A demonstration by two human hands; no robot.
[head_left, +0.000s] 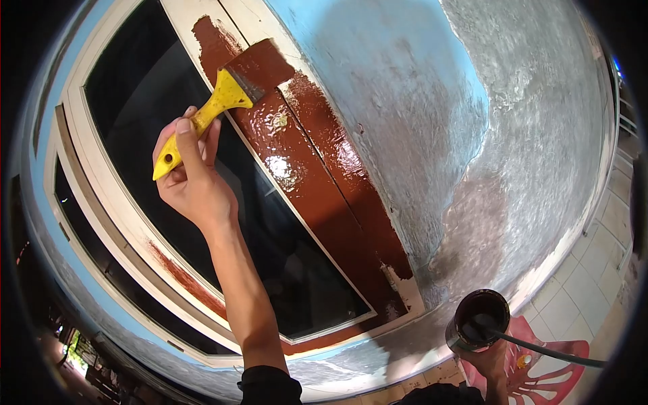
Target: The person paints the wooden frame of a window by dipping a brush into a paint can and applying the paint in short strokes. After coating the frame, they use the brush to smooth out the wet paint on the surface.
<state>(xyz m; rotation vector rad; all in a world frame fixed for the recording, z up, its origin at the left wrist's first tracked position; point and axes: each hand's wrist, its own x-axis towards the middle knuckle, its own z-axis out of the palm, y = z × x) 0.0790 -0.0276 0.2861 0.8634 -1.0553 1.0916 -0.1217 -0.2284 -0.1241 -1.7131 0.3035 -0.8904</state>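
My left hand [196, 179] grips the yellow handle of a wide paintbrush [219, 104]. The brush's bristles press against the window frame, on a patch coated in wet, glossy reddish-brown paint [290, 145]. Bare cream-coloured wood shows on the frame [185, 17] above and around that patch. Low on the right, my right hand [489, 361] holds a dark round paint can [480, 317] from beneath, its opening facing me. A thin grey-green rod [547, 351] runs from the can's mouth toward the right.
Dark glass panes [162, 128] fill the window. To the right is a wall [540, 115] of light blue and rough grey. Behind the can stands a red plastic chair [567, 371] on pale floor tiles [574, 290]. Brown paint streaks the left frame member [185, 277].
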